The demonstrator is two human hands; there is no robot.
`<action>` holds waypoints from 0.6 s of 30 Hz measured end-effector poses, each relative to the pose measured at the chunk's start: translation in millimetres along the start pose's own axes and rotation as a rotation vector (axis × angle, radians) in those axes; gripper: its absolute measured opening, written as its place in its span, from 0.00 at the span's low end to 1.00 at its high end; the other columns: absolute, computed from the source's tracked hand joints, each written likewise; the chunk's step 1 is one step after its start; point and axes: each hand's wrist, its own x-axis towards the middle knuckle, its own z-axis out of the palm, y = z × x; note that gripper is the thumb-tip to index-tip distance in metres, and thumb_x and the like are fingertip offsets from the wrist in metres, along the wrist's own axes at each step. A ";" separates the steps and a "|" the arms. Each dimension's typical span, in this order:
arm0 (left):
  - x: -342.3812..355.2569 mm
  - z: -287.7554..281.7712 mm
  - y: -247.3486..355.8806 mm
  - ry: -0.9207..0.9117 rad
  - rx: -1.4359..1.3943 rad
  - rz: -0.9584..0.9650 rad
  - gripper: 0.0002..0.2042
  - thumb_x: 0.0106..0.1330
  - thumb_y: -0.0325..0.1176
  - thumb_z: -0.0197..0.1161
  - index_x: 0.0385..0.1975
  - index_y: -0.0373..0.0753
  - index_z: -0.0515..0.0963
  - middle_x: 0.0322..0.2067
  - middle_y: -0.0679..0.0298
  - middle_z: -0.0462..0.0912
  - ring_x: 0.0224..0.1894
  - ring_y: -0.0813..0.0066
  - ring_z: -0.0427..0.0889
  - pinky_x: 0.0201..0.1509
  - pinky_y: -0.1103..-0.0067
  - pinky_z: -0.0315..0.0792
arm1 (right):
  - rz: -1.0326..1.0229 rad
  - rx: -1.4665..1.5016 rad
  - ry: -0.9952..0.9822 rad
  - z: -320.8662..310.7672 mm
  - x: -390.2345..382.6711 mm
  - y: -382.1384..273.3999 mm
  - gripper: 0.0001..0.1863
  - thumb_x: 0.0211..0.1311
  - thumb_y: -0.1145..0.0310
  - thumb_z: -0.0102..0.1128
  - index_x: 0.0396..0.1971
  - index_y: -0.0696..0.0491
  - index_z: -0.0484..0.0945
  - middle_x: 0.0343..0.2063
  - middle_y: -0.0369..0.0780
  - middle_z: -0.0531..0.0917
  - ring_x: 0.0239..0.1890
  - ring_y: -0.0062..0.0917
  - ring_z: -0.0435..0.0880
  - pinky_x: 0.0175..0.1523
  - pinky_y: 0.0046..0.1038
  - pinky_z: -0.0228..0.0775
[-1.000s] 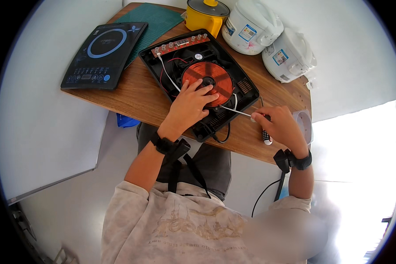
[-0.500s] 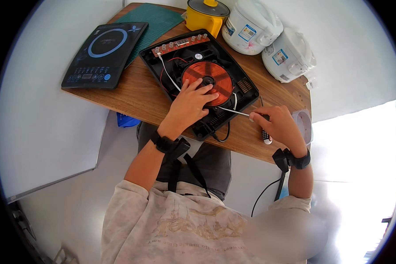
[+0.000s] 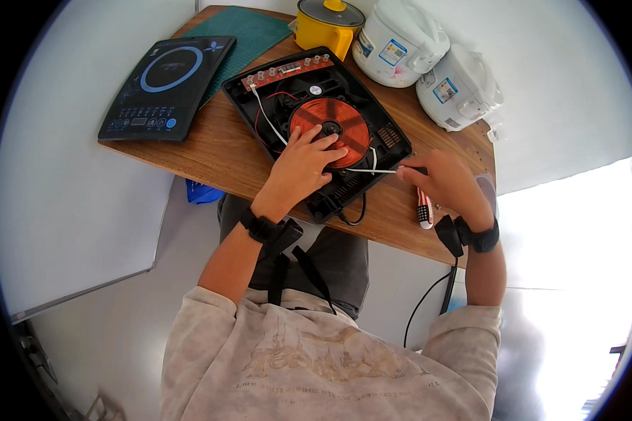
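An opened induction cooker base [image 3: 390, 116] lies slanted on the table, its round copper coil [image 3: 340, 112] exposed. My left hand [image 3: 298, 167] rests on the coil's lower left part, fingers spread. At the coil's right, my right hand [image 3: 448, 184] is closed round a screwdriver [image 3: 372, 170]. Its thin metal shaft points left and its tip meets the area just below the coil's edge; my fingers mostly hide the handle. A red control board [image 3: 277, 72] runs along the base's far edge, with white and red wires leading from it.
The cooker's black glass top [image 3: 165, 88] lies at the left, partly on a green cutting mat [image 3: 242, 31]. A yellow pot [image 3: 323, 31] and two white rice cookers [image 3: 393, 49] stand behind. A red, white and black handled object [image 3: 425, 210] lies below my right hand.
My right hand has shifted slightly up, and the screwdriver shaft now lies nearly level instead of sloping. My left hand has stayed on the coil.
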 end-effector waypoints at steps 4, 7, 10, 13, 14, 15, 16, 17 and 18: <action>1.1 -1.4 3.4 0.009 0.023 0.010 0.29 0.56 0.33 0.75 0.62 0.53 0.81 0.67 0.62 0.75 0.73 0.52 0.66 0.77 0.49 0.57 | -0.091 -0.062 0.131 2.7 4.1 3.7 0.11 0.63 0.61 0.67 0.41 0.47 0.90 0.33 0.44 0.87 0.39 0.43 0.85 0.43 0.42 0.75; -0.3 0.5 1.6 0.022 0.037 0.019 0.29 0.56 0.34 0.76 0.62 0.53 0.81 0.67 0.62 0.76 0.73 0.52 0.66 0.77 0.48 0.58 | -0.090 -0.189 0.167 1.0 7.3 -10.4 0.09 0.62 0.64 0.68 0.39 0.45 0.91 0.35 0.42 0.86 0.41 0.39 0.85 0.48 0.42 0.72; 0.4 0.8 0.6 0.024 0.009 0.013 0.29 0.56 0.33 0.74 0.61 0.53 0.81 0.67 0.62 0.76 0.73 0.50 0.66 0.78 0.49 0.56 | -0.205 -0.330 0.238 1.5 11.7 -15.8 0.08 0.60 0.68 0.67 0.38 0.44 0.91 0.34 0.39 0.83 0.42 0.35 0.83 0.53 0.41 0.67; 0.4 -1.4 2.6 0.015 0.002 0.013 0.29 0.56 0.32 0.73 0.61 0.53 0.82 0.67 0.61 0.76 0.73 0.50 0.66 0.78 0.49 0.55 | -0.302 -0.419 0.289 0.0 17.7 -16.0 0.09 0.58 0.71 0.67 0.38 0.44 0.90 0.33 0.37 0.80 0.43 0.33 0.80 0.55 0.39 0.63; 0.6 -2.4 3.2 0.012 0.005 0.015 0.28 0.56 0.32 0.73 0.61 0.53 0.82 0.67 0.61 0.76 0.73 0.50 0.66 0.78 0.49 0.55 | -0.340 -0.451 0.312 -0.5 18.3 -16.2 0.10 0.58 0.71 0.67 0.38 0.44 0.90 0.32 0.37 0.80 0.43 0.33 0.79 0.55 0.38 0.63; 1.1 -1.9 2.7 0.017 0.005 0.015 0.28 0.56 0.32 0.73 0.61 0.53 0.82 0.67 0.61 0.76 0.73 0.50 0.66 0.78 0.49 0.55 | -0.378 -0.483 0.335 -1.0 18.8 -16.4 0.10 0.57 0.71 0.67 0.39 0.44 0.90 0.32 0.37 0.79 0.43 0.32 0.79 0.54 0.37 0.63; 0.8 -0.8 2.3 0.021 0.006 0.014 0.28 0.56 0.32 0.73 0.61 0.53 0.82 0.67 0.61 0.76 0.73 0.50 0.66 0.78 0.49 0.54 | -0.406 -0.512 0.367 0.0 18.9 -16.8 0.10 0.57 0.71 0.67 0.39 0.44 0.90 0.32 0.36 0.79 0.44 0.32 0.78 0.54 0.37 0.63; 0.6 -0.2 2.0 0.025 0.006 0.013 0.28 0.56 0.33 0.73 0.61 0.53 0.82 0.67 0.61 0.76 0.73 0.50 0.66 0.78 0.49 0.54 | -0.435 -0.541 0.399 1.8 18.5 -16.9 0.10 0.57 0.71 0.67 0.39 0.44 0.90 0.32 0.36 0.79 0.44 0.31 0.78 0.54 0.37 0.62; 0.3 -0.4 1.6 0.023 0.003 0.006 0.28 0.56 0.33 0.73 0.61 0.53 0.82 0.67 0.62 0.76 0.73 0.51 0.66 0.78 0.49 0.54 | -0.463 -0.569 0.430 3.4 17.9 -16.7 0.10 0.58 0.72 0.67 0.39 0.43 0.90 0.33 0.36 0.79 0.44 0.31 0.78 0.54 0.37 0.62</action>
